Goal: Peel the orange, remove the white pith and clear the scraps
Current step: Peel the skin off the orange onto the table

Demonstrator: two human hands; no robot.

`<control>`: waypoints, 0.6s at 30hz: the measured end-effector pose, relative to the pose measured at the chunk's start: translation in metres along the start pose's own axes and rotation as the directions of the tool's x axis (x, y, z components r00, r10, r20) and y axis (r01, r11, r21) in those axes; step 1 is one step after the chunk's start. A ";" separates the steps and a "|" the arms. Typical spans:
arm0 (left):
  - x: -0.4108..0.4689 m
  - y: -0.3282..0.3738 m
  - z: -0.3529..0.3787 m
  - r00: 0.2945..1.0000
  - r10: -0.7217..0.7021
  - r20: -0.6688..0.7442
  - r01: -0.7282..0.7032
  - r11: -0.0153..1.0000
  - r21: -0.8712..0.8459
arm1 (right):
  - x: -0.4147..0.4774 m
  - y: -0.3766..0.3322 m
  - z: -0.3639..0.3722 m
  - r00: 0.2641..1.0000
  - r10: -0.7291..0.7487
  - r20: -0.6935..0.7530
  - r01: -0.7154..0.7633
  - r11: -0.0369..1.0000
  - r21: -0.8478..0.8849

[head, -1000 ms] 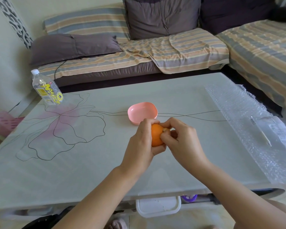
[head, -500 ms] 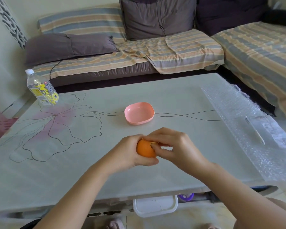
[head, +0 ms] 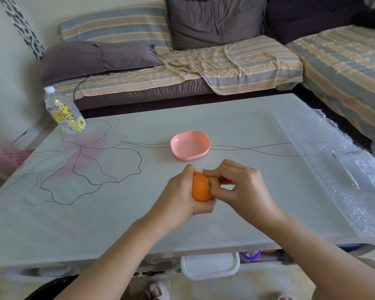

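Observation:
A small orange (head: 200,188) is held just above the pale table (head: 117,224), near its front edge. My left hand (head: 178,198) grips it from the left and below, fingers curled round it. My right hand (head: 240,189) is at the orange's top right, its thumb and fingertips pinching the peel at a small torn spot. Most of the skin is still smooth and whole. An empty pink dish (head: 190,144) sits on the table just behind the hands.
A water bottle (head: 63,111) with a yellow label stands at the table's far left corner. Bubble wrap (head: 333,161) with a thin stick on it covers the right side. A striped sofa with grey cushions runs behind. A white tub (head: 210,265) sits under the table.
Both hands dropped toward the table with the orange, then rose a little. My right fingers shifted over the top of the fruit and now pinch at a small tear in the peel.

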State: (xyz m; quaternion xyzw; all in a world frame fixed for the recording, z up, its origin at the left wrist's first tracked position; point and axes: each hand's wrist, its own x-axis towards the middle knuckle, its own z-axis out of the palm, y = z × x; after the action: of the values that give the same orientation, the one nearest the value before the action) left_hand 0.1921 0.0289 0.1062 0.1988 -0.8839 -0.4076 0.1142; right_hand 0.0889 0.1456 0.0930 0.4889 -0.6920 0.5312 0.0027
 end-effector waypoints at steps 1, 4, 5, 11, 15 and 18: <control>0.000 0.001 0.001 1.000 0.004 -0.014 -0.004 1.000 -0.019 | 0.000 0.000 0.000 1.000 0.006 -0.018 -0.005 1.000 0.013; -0.001 0.004 0.005 0.997 0.031 -0.070 -0.037 0.996 -0.080 | 0.000 -0.002 -0.002 0.997 0.036 -0.075 -0.032 0.998 0.052; -0.001 0.005 0.007 0.995 0.040 -0.091 -0.049 0.994 -0.099 | 0.000 -0.003 -0.003 0.994 0.052 -0.095 -0.045 0.996 0.073; -0.002 0.012 0.020 0.971 0.043 -0.235 -0.081 0.985 -0.153 | -0.001 -0.010 -0.005 0.975 0.151 -0.165 -0.112 0.968 0.223; -0.002 0.017 0.025 0.956 0.038 -0.292 -0.093 0.980 -0.175 | 0.000 -0.011 -0.007 0.952 0.288 -0.105 -0.224 0.888 0.403; 0.000 0.021 0.024 0.963 0.052 -0.266 -0.102 0.978 -0.179 | 0.002 -0.007 -0.011 0.961 0.278 -0.009 -0.251 0.882 0.398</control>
State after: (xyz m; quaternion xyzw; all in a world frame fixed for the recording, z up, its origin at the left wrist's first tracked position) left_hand 0.1780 0.0569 0.1068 0.2040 -0.8251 -0.4564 0.2633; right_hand 0.0871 0.1529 0.1042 0.3627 -0.6308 0.6704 -0.1453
